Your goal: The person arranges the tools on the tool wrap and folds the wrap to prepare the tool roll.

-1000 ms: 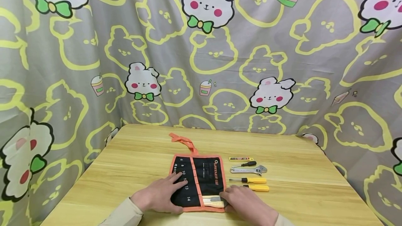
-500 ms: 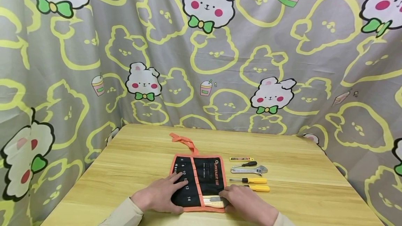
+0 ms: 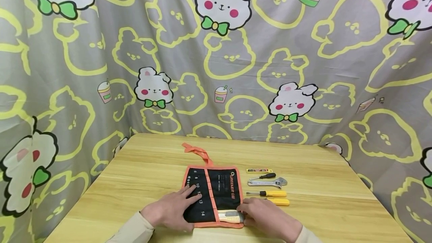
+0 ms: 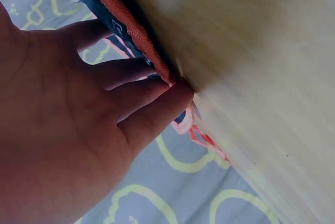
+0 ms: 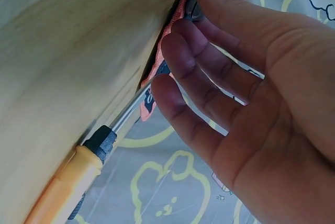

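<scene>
A black tool pouch [image 3: 222, 188] with orange edging lies unrolled on the table, numbers printed down its left side. At its lower right, a cream-and-grey utility knife [image 3: 229, 216] lies with its left part in a pocket. My right hand [image 3: 268, 216] pinches the knife's grey right end between thumb and fingers; the right wrist view shows that grey end [image 5: 194, 8] by the thumb. My left hand [image 3: 170, 207] rests on the pouch's left side, fingers spread; in the left wrist view its fingers lie along the orange edging [image 4: 138, 33].
Right of the pouch lie a yellow blade case [image 3: 259, 171], a small black-handled screwdriver [image 3: 267, 176], an adjustable wrench [image 3: 268, 183] and two yellow-handled screwdrivers [image 3: 275, 194], one partly behind my right hand. An orange tie strap [image 3: 199, 152] trails behind the pouch. A patterned curtain [image 3: 236, 59] surrounds the table.
My right hand has shifted slightly right, and more of the utility knife's right end shows. The pouch's lower right edge has moved slightly right. My left hand stays almost still.
</scene>
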